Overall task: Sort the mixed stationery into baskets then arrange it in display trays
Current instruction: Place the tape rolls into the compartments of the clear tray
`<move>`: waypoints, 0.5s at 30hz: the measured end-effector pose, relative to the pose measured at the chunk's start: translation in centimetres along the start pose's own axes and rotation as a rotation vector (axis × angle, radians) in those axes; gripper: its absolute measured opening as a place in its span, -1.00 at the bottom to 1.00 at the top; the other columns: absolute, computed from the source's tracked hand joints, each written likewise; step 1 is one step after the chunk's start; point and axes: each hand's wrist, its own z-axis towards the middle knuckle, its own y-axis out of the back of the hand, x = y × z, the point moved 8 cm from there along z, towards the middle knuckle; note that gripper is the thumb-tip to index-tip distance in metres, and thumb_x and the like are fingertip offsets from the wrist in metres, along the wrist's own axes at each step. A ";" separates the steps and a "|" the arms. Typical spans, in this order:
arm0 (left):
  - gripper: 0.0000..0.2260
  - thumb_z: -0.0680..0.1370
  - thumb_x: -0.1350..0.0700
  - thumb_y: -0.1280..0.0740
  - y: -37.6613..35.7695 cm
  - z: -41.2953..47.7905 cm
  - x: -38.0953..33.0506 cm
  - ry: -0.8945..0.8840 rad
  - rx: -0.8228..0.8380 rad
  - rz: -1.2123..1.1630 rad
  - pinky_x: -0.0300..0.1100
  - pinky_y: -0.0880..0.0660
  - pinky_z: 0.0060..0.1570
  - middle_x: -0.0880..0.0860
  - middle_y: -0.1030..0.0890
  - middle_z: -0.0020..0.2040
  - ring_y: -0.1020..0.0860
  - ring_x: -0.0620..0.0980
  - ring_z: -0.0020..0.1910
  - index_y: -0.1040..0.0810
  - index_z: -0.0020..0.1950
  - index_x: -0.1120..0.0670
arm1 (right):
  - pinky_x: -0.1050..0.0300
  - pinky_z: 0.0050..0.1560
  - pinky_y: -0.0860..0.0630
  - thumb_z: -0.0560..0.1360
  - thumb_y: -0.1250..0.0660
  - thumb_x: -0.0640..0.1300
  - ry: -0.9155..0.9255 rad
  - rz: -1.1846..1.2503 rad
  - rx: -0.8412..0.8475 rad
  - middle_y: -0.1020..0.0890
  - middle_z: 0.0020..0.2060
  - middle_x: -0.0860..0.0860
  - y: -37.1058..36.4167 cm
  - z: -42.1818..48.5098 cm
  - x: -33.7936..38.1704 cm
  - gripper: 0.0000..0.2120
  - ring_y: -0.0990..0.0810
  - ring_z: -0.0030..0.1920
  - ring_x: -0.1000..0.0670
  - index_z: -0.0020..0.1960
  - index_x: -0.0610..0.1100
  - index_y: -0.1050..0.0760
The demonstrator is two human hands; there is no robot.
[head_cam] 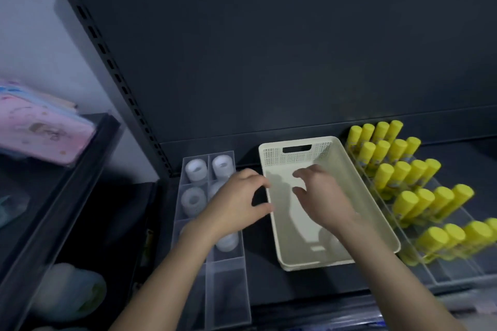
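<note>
Right hand (320, 196) hovers inside the cream basket (295, 160), fingers spread and relaxed, holding nothing. Left hand (236, 201) sits just left of it, over the clear divided tray (228, 290) of tape rolls (196, 169), fingers loosely bent, empty, thumb at the basket's rim; contact unclear. Yellow glue sticks (408, 177) stand in a tiered tray (451, 274) right of the right hand

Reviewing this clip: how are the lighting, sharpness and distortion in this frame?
Head view: dim, bluish light; the whole frame is soft, the glue sticks at the right edge smeared; wide-angle distortion tilts the shelf upright; the left hand and right hand throw shadows in the cream basket.
</note>
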 end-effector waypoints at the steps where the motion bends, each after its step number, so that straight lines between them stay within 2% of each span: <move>1: -0.63 0.48 -0.05 -0.40 -0.6 1.0 -0.7 -0.011 0.022 0.006 -0.30 -0.34 0.16 -0.12 -0.43 0.21 -0.39 -0.16 0.19 -0.49 0.25 -0.02 | 0.03 0.08 -0.47 0.51 -0.31 -0.14 -0.049 -0.019 0.003 -0.51 0.14 -0.15 0.3 0.0 -1.5 -0.67 -0.54 0.09 -0.16 0.25 -0.17 -0.48; 6: -0.65 0.51 0.07 -0.33 -5.2 6.3 -3.8 -0.068 0.175 0.085 -0.17 -0.36 0.22 0.02 -0.45 0.25 -0.44 -0.01 0.22 -0.48 0.29 0.08 | 0.08 0.08 -0.43 0.50 -0.29 -0.14 -0.158 -0.140 0.107 -0.54 0.07 -0.19 0.5 -0.4 -6.1 -0.71 -0.55 0.07 -0.18 0.19 -0.20 -0.49; 10: -0.54 0.51 0.16 -0.32 -9.3 9.5 -4.9 -0.063 0.299 0.168 -0.04 -0.40 0.23 0.09 -0.40 0.34 -0.44 0.11 0.28 -0.35 0.40 0.07 | 0.11 0.09 -0.42 0.49 -0.26 -0.19 -0.159 -0.171 0.186 -0.58 0.07 -0.17 -0.4 -0.9 -6.9 -0.75 -0.56 0.10 -0.14 0.15 -0.21 -0.47; 13: -0.50 0.50 0.21 -0.31 -11.2 10.8 -4.7 -0.037 0.340 0.130 -0.04 -0.41 0.23 0.08 -0.37 0.37 -0.42 0.13 0.30 -0.31 0.44 0.03 | 0.13 0.05 -0.45 0.51 -0.26 -0.16 -0.155 -0.176 0.146 -0.63 0.04 -0.12 -0.1 -1.2 -6.9 -0.74 -0.59 0.07 -0.10 0.17 -0.18 -0.50; 15: -0.46 0.50 0.21 -0.34 -12.2 11.3 -4.4 -0.021 0.361 0.087 -0.11 -0.38 0.25 0.08 -0.38 0.36 -0.42 0.10 0.30 -0.31 0.46 0.01 | 0.15 -0.05 -0.45 0.51 -0.23 -0.21 -0.125 -0.154 0.059 -0.66 -0.02 -0.09 0.8 -1.3 -6.6 -0.77 -0.62 0.01 -0.09 0.15 -0.15 -0.50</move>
